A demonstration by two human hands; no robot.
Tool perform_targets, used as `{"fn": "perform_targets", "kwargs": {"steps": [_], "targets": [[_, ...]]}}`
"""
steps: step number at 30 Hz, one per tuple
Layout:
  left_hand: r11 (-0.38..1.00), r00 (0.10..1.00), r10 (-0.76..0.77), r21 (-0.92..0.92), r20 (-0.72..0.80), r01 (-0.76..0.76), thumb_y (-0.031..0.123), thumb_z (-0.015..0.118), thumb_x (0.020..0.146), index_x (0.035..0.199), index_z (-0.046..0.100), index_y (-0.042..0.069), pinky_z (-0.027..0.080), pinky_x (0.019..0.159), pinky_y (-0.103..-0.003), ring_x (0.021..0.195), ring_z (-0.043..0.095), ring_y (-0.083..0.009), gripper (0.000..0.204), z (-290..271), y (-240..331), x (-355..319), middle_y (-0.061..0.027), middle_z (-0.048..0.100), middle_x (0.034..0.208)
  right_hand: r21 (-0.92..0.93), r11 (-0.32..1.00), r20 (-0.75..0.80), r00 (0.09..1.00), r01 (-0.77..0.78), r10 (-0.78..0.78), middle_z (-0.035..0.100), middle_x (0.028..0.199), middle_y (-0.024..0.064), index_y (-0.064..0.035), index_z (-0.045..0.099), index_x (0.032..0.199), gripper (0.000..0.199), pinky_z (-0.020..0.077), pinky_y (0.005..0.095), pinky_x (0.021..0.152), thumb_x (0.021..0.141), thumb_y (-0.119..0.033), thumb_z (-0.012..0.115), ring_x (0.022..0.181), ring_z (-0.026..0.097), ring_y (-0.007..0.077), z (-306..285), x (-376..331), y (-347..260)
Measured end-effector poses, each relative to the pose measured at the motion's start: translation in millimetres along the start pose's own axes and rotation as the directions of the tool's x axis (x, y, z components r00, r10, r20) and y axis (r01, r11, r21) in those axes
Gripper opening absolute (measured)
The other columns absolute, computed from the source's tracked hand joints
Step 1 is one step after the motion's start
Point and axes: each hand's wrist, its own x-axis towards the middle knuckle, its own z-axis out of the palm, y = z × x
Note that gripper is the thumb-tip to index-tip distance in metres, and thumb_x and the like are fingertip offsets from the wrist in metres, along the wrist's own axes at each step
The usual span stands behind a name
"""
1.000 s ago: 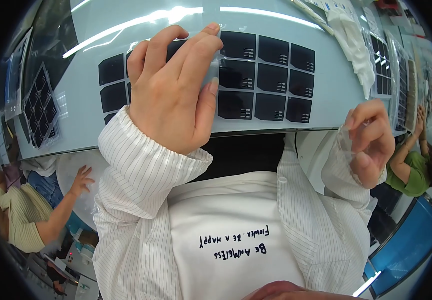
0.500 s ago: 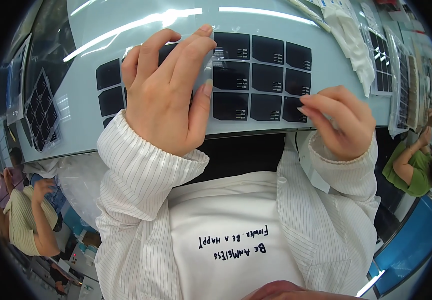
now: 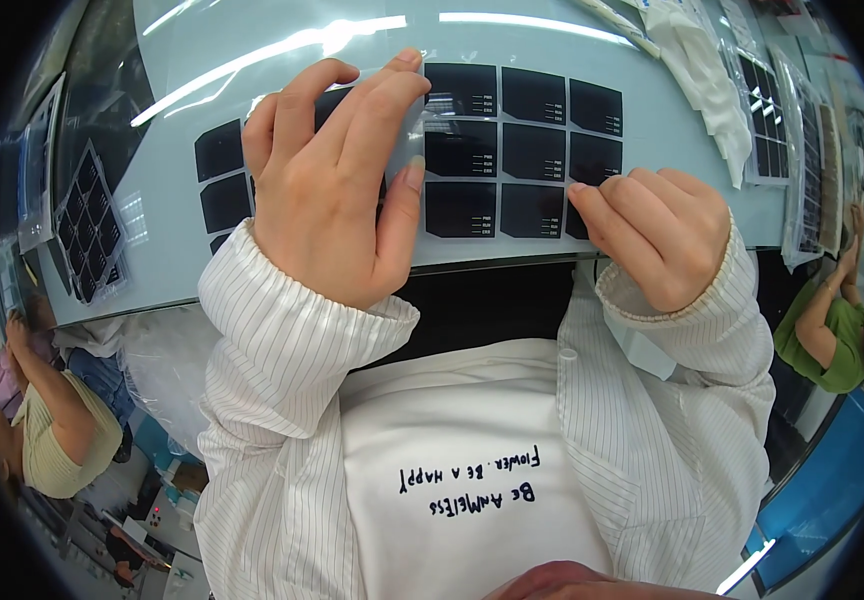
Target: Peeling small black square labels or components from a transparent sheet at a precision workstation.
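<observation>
Five fingers (image 3: 377, 110) of the left hand (image 3: 327, 215) spread loosely over rows of black labels (image 3: 534, 154) on the worktop (image 3: 167, 230). The right hand (image 3: 667, 235) curls at their lower right corner, whether pinching anything I cannot tell; white packaging (image 3: 700, 90) lies beyond.

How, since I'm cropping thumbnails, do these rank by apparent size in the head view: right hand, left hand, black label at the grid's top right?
1. Left hand
2. Right hand
3. Top-right black label, clearly smallest
</observation>
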Motion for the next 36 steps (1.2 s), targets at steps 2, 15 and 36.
{"fn": "perform_targets", "kwargs": {"steps": [2,15,36], "targets": [[1.000,1.000,0.004,-0.003,-0.001,-0.004,0.011,0.059,0.077,0.127,0.058,0.008,0.027,0.109,-0.040,0.121,0.050,-0.0277,0.049,0,-1,0,-0.0016,0.065,0.134,0.002,1.000,-0.005,1.000,0.007,-0.007,0.059,0.071,0.0086,0.0067,0.068,0.092,0.031,0.0415,0.0276,0.044,0.062,0.005,0.075,0.056,0.058,0.0188,1,-1,0],[1.000,1.000,-0.009,0.006,0.018,0.009,0.011,0.059,0.078,0.129,0.058,0.009,0.026,0.109,-0.041,0.123,0.050,-0.0291,0.051,-1,-2,-2,-0.0027,0.065,0.134,0.463,0.810,0.036,0.921,-0.358,0.387,0.054,0.065,0.0071,-0.0017,0.058,0.074,0.024,0.0353,0.0265,0.044,0.052,0.006,0.065,0.049,0.050,0.0171,-16,-48,-3],[0.981,0.978,-0.053,-0.192,-0.204,0.014,-0.003,0.060,0.088,0.124,0.065,0.009,0.040,0.097,-0.039,0.107,0.058,-0.0274,0.037,8,0,10,-0.0046,0.073,0.106,0.725,0.658,-0.373,0.689,-0.202,0.622,0.068,0.108,0.0216,-0.0023,0.048,0.123,0.025,0.0571,0.0268,0.067,0.099,0.001,0.053,0.080,0.072,0.0200,-5,-39,8]]}}
